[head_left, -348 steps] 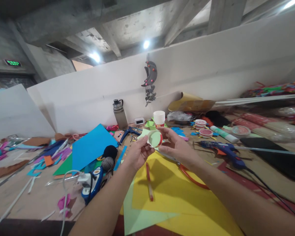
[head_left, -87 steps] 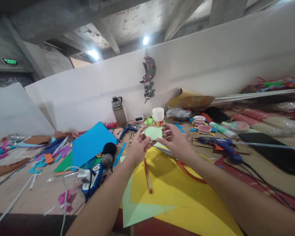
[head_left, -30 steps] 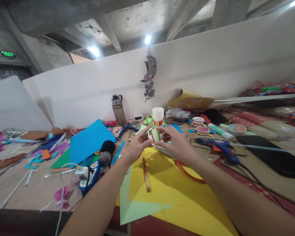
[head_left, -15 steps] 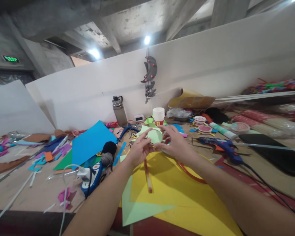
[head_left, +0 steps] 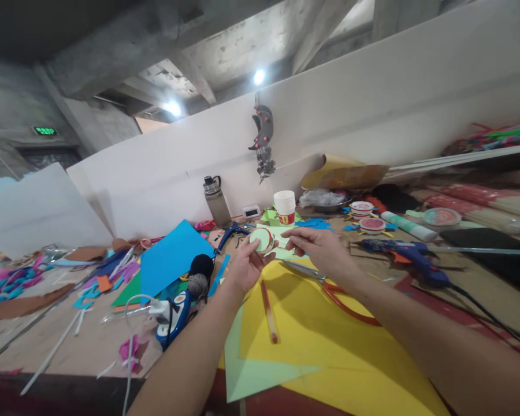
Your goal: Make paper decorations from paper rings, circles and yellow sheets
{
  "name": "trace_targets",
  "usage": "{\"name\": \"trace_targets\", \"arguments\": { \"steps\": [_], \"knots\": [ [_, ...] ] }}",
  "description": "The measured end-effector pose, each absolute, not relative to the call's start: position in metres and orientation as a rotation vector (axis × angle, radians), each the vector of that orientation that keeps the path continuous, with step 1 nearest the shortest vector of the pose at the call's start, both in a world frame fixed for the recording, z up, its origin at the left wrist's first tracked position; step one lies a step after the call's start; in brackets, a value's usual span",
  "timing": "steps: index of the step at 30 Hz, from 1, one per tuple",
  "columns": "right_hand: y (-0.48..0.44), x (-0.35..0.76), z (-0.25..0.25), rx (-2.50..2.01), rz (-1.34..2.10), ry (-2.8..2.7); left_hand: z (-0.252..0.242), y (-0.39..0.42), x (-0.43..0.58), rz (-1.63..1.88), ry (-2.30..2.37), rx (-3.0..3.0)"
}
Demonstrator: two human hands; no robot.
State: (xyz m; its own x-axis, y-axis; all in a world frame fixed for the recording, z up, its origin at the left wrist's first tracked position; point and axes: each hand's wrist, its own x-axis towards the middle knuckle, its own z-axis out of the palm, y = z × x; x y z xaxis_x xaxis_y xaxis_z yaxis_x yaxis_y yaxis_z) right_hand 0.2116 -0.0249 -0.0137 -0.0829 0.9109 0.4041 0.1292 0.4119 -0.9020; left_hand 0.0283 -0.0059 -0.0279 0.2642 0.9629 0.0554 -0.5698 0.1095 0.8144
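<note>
My left hand (head_left: pixel 245 267) is closed around a small round piece (head_left: pixel 261 239) with a pale green face and a red-and-white rim, like a short section of a paper cup. To its right, my right hand (head_left: pixel 314 245) is apart from the piece, thumb and fingers pinched together; whether something small is between them cannot be made out. Below my right hand lie scissors (head_left: pixel 346 309) with orange-red handles, on yellow sheets (head_left: pixel 320 352). A reddish pencil-like stick (head_left: pixel 268 312) rests on the same sheets, with a pale green sheet (head_left: pixel 260 378) underneath.
White paper cups (head_left: pixel 284 202) stand behind my hands, near a grey bottle (head_left: pixel 216 202). On the right are a blue glue gun (head_left: pixel 416 260) and round red-and-white pieces (head_left: pixel 371 225). Leftward lie a blue sheet (head_left: pixel 173 254), yarn balls (head_left: pixel 201 267) and a power strip (head_left: pixel 173 318).
My right hand has come off the round piece and moved right. My left hand has turned the piece so its red-and-white rim shows. The view has shifted slightly.
</note>
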Motion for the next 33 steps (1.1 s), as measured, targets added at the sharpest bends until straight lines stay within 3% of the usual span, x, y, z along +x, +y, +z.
{"name": "trace_targets", "arguments": {
  "steps": [8, 33],
  "knots": [
    [-0.023, 0.207, -0.02, -0.994, 0.728, -1.567, -0.024, -0.005, 0.025, 1.291, 0.503, 0.916],
    [-0.021, 0.198, -0.029, -1.041, 0.793, -1.539, -0.024, -0.013, 0.032, 1.232, 0.573, 0.973]
  ]
}}
